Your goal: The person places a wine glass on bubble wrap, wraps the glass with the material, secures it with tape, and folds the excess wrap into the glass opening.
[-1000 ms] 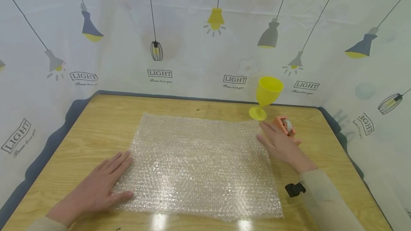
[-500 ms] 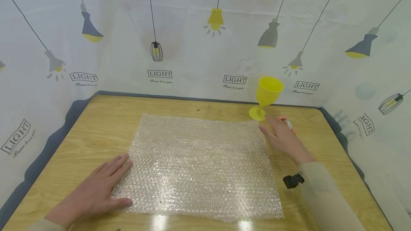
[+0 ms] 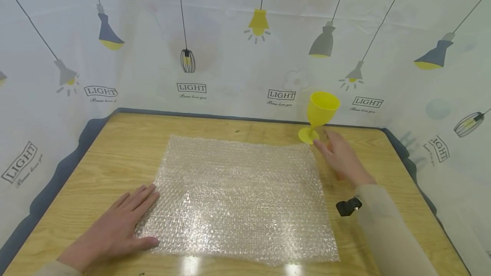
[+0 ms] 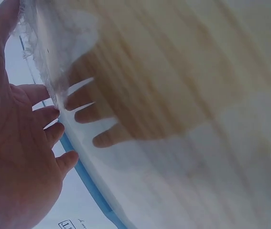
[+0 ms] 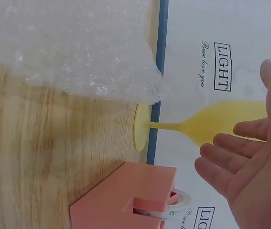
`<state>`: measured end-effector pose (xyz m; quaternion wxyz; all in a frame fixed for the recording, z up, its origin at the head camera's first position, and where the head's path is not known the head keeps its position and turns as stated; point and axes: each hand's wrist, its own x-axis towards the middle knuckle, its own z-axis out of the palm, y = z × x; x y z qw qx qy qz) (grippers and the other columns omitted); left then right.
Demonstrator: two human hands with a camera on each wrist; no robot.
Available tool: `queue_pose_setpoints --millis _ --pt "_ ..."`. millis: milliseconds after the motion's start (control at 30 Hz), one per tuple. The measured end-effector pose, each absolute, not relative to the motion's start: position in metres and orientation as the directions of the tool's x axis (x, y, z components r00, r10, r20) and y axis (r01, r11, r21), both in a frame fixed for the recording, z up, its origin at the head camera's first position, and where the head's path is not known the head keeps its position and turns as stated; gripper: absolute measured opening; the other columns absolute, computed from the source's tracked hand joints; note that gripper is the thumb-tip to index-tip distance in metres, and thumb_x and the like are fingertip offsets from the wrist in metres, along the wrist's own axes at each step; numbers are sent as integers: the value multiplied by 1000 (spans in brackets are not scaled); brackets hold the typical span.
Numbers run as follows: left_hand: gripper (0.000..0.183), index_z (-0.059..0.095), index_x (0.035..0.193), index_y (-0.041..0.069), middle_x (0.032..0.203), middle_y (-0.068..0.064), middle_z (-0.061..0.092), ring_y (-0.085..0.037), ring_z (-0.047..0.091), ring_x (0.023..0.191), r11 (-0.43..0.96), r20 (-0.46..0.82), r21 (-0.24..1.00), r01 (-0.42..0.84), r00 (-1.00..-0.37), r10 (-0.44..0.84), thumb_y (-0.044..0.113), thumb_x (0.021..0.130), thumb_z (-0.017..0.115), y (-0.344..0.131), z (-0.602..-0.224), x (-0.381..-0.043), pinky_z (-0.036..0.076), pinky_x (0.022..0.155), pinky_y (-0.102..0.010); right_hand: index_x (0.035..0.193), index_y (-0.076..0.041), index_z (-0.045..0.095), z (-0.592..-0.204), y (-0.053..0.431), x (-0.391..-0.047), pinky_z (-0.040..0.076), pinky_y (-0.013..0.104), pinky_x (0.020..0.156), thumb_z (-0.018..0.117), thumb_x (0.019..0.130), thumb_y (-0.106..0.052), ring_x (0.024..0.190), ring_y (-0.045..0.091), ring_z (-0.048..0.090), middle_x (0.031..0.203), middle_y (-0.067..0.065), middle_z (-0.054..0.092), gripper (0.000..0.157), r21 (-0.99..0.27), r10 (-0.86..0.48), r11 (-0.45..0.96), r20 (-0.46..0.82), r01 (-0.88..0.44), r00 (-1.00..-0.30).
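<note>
A sheet of bubble wrap (image 3: pixel 241 199) lies flat in the middle of the wooden table. My left hand (image 3: pixel 115 227) has its fingers spread at the sheet's left edge, with the fingertips right by the plastic. At the back right, a yellow goblet (image 3: pixel 321 112) stands upright near the sheet's far corner. My right hand (image 3: pixel 342 159) is close beside the goblet's foot, thumb apart from the extended fingers, holding nothing. In the right wrist view the fingers overlap the goblet's bowl (image 5: pixel 216 117). The salmon tape dispenser (image 5: pixel 121 195) is mostly hidden behind my right hand in the head view.
The wooden table (image 3: pixel 103 156) has a dark blue edge. White sheeting printed with lamps (image 3: pixel 222 54) hangs around its back and sides. A black strap (image 3: pixel 348 206) hangs at my right sleeve.
My right hand has moved from the sheet's right corner toward the back and right, past the goblet's foot, covering the tape dispenser. The left hand, bubble wrap and goblet have barely shifted.
</note>
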<state>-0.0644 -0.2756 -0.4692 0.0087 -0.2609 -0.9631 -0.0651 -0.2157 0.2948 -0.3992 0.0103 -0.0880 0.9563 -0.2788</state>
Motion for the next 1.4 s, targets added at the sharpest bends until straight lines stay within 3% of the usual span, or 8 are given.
queue_pose_setpoints --millis 233,500,567,633,733,1067,1400 --pt "108 34 161 7 166 -16 33 -40 32 151 855 43 147 497 -867 496 80 85 61 -275 -469 -65 -18 119 -16 163 -1 19 -392 293 -225 40 69 111 39 105 -64 136 51 45 162 29 30 88 -599 -87 795 40 -94 -995" --pt "109 35 160 7 167 -16 32 -40 31 151 862 5 200 465 -881 474 80 84 60 -273 -467 -65 -16 116 -14 161 5 15 -387 290 -239 33 69 116 44 103 -64 146 51 32 164 32 24 95 -624 26 781 2 19 -1000" --pt "109 36 160 7 167 -15 32 -40 30 151 863 -7 219 455 -884 468 81 84 61 -273 -466 -66 -8 127 -29 161 5 14 -386 290 -244 32 69 117 47 102 -64 147 51 31 165 32 23 97 -636 33 771 -2 27 -999" --pt "110 36 160 7 167 -15 33 -40 31 151 864 -19 229 448 -885 464 81 83 61 -272 -465 -67 7 130 -46 161 6 13 -386 290 -248 31 68 118 49 101 -64 147 52 30 165 32 22 99 -644 41 764 8 26 -999" --pt "111 37 159 6 166 -16 33 -40 31 151 864 -30 238 445 -885 464 82 82 61 -273 -464 -68 31 119 -63 160 8 12 -387 288 -254 31 67 118 54 100 -62 147 53 31 162 35 25 101 -656 68 754 45 22 -997" --pt "113 37 158 3 166 -18 33 -42 33 150 857 -33 251 449 -881 472 82 82 61 -273 -462 -69 31 117 -67 159 2 16 -390 276 -271 35 60 120 69 93 -55 146 46 37 160 28 32 103 -724 228 690 193 18 -954" --pt "114 37 157 2 165 -21 33 -43 36 148 861 -58 238 449 -879 474 83 81 60 -271 -459 -71 33 115 -70 163 -5 9 -390 265 -282 30 52 124 74 90 -52 148 38 34 164 20 28 109 -791 326 610 194 49 -925"
